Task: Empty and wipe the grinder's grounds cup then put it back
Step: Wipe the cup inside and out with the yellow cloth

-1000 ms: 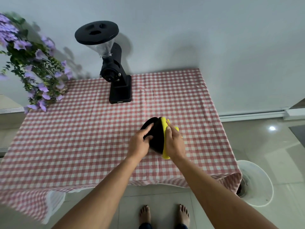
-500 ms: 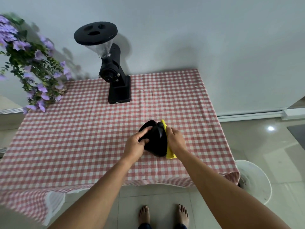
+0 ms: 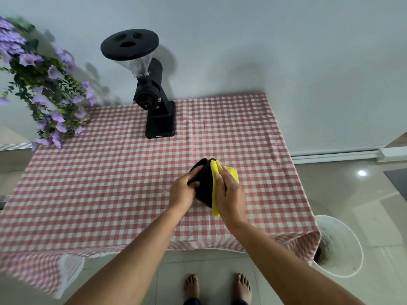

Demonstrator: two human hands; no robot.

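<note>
Over the worktop (image 3: 110,183), the grounds cup (image 3: 203,186) is gripped by left hand (image 3: 182,191) fingers; a yellow cloth (image 3: 217,177) is pressed against it at 3 o'clock by closed right hand (image 3: 231,194) fingers.

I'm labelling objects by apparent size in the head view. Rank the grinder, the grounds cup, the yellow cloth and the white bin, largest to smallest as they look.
1. grinder
2. white bin, partly hidden by the tablecloth, so unsure against the grinder
3. grounds cup, partly covered by the left hand
4. yellow cloth, mostly hidden under the right hand
</note>
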